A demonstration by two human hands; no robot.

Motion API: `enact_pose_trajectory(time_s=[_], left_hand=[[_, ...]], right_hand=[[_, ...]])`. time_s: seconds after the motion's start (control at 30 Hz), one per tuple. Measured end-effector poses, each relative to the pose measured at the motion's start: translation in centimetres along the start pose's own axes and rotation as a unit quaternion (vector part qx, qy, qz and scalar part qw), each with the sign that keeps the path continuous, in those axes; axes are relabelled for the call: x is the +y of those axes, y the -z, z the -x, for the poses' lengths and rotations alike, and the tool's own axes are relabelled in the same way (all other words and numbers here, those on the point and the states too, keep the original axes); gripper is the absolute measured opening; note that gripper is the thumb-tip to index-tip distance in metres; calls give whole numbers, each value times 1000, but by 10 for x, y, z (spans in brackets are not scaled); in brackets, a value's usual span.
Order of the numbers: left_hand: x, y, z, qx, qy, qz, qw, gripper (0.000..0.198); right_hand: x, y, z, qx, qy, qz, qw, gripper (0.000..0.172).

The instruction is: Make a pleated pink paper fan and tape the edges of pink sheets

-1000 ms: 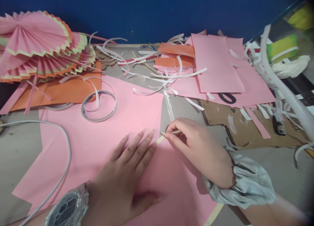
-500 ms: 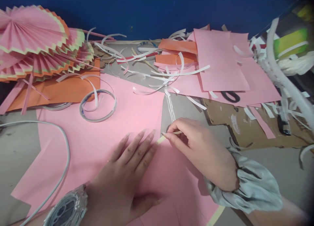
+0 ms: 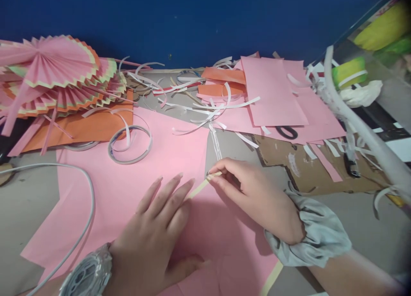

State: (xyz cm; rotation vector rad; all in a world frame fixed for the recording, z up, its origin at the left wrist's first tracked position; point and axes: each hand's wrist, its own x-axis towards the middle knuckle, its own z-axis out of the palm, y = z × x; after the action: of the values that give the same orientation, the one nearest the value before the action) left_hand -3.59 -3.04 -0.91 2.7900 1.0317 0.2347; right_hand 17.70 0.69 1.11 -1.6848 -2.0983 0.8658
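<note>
A large sheet of pink paper lies under both hands. My left hand rests flat on it with fingers spread, just left of a narrow pale yellow strip. The strip runs slantwise along the paper. At its upper end, by the paper's edge, my right hand pinches it between thumb and fingertips. A short bit of strip shows between those fingers; whether it is tape or paper I cannot tell. Another pale strip lines the sheet's lower right edge.
Folded pink paper fans are stacked at the far left over an orange sheet. A tape roll lies on the pink sheet. White strips, pink sheets and cardboard stand behind. A white cable curves at left.
The view has tilted and shifted a little. My left hand has slid down and back along the strip, baring more of it. My right hand still pinches the strip's upper end.
</note>
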Motion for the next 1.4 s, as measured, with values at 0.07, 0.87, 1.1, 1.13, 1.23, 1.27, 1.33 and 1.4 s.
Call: enact_pose_trajectory(time_s=[0.07, 0.87, 1.1, 1.13, 1.23, 1.27, 1.33, 1.4], left_hand=[[-1, 0, -1, -13, -1, 0, 1000, 70], [0, 1, 2, 5, -16, 0, 1000, 73], [2, -7, -6, -22, -2, -26, 999, 74], [2, -8, -6, -24, -4, -30, 999, 76], [2, -9, -5, -26, -6, -31, 999, 77], [1, -9, -5, -30, -3, -30, 999, 77], [1, -9, -4, -39, -2, -24, 999, 78], [0, -10, -3, -42, -2, -19, 999, 78]], right_hand=[[0, -1, 0, 1, 1, 4, 1000, 10], [-4, -2, 1, -29, 22, 6, 999, 8], [-3, -6, 2, -24, 14, 18, 999, 10], [-3, -6, 1, -22, 8, 19, 1000, 10], [-2, -4, 0, -21, -8, 17, 1000, 8], [-3, -4, 0, -22, -14, 17, 1000, 8], [-3, -3, -1, -24, -33, 21, 999, 9], [-3, -3, -2, -25, -50, 29, 998, 10]])
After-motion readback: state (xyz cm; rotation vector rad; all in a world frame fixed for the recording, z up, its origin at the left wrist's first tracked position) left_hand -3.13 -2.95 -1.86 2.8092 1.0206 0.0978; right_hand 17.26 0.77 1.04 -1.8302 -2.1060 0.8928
